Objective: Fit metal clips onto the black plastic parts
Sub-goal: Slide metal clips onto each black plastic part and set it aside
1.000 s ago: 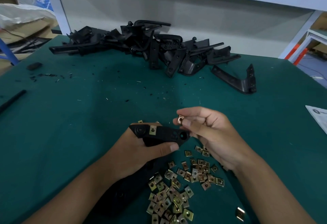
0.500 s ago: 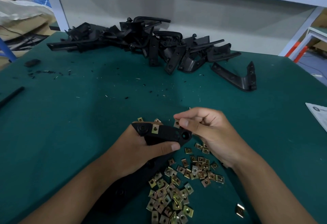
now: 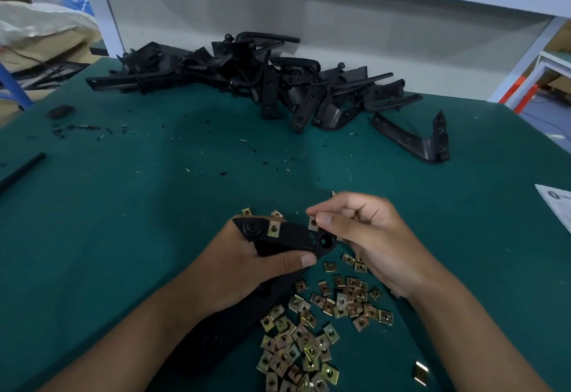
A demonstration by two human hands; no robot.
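gripping black plastic part (image 3: 290, 237), left hand (image 3: 241, 268) is curled round it above green table (image 3: 123, 237); one clip (image 3: 273, 229) already seated. second metal clip (image 3: 313, 223) is pinched by right hand (image 3: 367, 237) at part's upper edge. loose clips (image 3: 312, 329) are piled just below.

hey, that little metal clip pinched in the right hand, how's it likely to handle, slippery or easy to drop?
The metal clip is small, thin and flat, so it is probably light and stiff. Only the fingertips of the right hand pinch it, and its surface looks shiny, so the grip could slip. Being flat, it should lie still like the loose clips on the table, not roll.
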